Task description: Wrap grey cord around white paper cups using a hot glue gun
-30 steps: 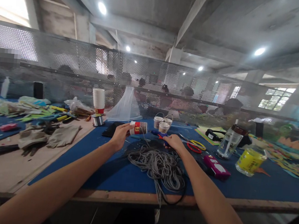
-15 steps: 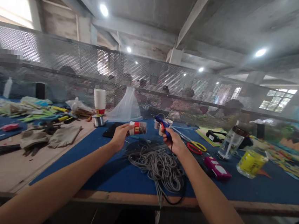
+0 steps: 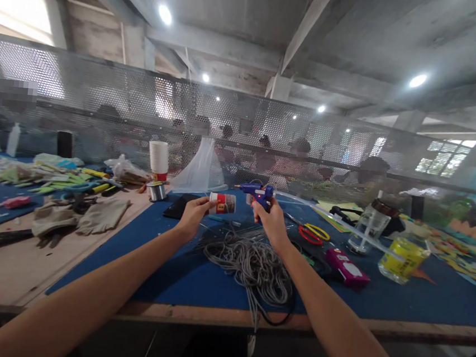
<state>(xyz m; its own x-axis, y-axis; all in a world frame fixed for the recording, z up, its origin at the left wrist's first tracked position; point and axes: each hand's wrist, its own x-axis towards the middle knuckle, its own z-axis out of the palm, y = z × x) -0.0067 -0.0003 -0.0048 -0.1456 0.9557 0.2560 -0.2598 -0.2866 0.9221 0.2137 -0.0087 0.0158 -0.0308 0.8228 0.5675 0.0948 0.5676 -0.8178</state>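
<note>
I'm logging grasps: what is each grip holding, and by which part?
Right grip: the blue glue gun, by its handle. Left grip: the paper cup, by the end farther from the gun.

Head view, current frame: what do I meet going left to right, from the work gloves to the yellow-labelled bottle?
Work gloves, stack of paper cups, left hand, red-banded paper cup, blue glue gun, red-and-yellow-handled scissors, magenta box, yellow-labelled bottle.
</note>
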